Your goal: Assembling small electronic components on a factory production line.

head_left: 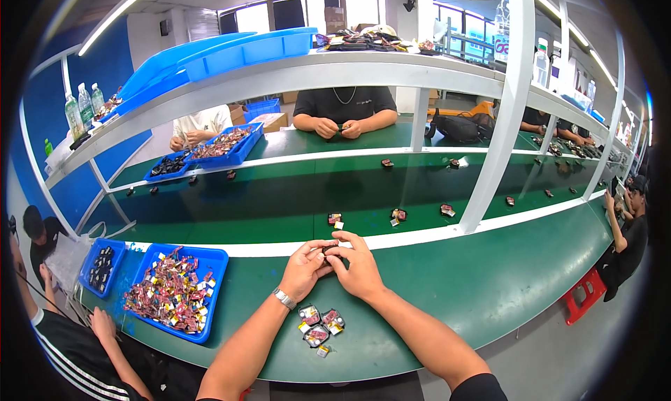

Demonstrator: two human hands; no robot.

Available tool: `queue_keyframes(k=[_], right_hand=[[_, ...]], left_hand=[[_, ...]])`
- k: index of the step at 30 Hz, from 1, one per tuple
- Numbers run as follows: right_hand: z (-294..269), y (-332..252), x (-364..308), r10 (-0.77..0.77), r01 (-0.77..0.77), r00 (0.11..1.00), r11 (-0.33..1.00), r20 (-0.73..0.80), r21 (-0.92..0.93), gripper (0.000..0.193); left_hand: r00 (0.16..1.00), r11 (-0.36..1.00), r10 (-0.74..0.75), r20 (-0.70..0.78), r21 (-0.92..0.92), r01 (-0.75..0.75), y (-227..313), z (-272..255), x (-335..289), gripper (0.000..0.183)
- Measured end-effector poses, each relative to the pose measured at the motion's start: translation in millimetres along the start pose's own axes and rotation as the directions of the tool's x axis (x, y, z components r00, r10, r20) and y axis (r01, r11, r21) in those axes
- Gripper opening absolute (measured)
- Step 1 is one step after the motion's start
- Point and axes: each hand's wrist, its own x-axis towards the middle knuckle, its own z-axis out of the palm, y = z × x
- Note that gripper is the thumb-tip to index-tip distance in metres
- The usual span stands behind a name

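hands [359, 270], two, around one part [328, 249]

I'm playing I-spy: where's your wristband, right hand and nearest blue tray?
Wristband [285, 299]: head view, middle of band.
Right hand [359, 270]: head view, back of hand.
Nearest blue tray [217, 282]: head view, right wall.

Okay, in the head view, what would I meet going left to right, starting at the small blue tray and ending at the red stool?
Small blue tray → larger blue tray → left hand → right hand → red stool.
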Motion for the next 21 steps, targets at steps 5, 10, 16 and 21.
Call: queue_keyframes(k=[5, 10, 16, 21], right_hand=[[-0.4, -4.6, 4.9, -0.082, 0.081, 0.987, 0.997, -0.140, -0.016, 0.013], [1.9, -4.7, 5.4, -0.111, 0.096, 0.983, 0.989, -0.146, -0.109, 0.014], [2.3, -10.7, 3.3, -0.116, 0.103, 0.991, 0.978, -0.063, -0.184, 0.016], [2.9, -8.6, -0.1, -0.086, 0.073, 0.996, 0.965, -0.039, -0.251, 0.017]], left_hand=[[1.000, 1.000, -0.017, -0.004, 0.022, 0.017, 5.4, -1.5, -0.7, 0.028], [0.999, 0.999, -0.038, -0.015, 0.017, 0.038, 8.1, 3.6, -1.5, 0.028], [0.998, 0.999, -0.039, -0.041, 0.026, 0.040, 4.2, -2.9, -3.3, 0.027], [0.996, 0.997, -0.055, -0.073, 0.048, 0.059, 3.1, 3.4, -1.6, 0.023]])
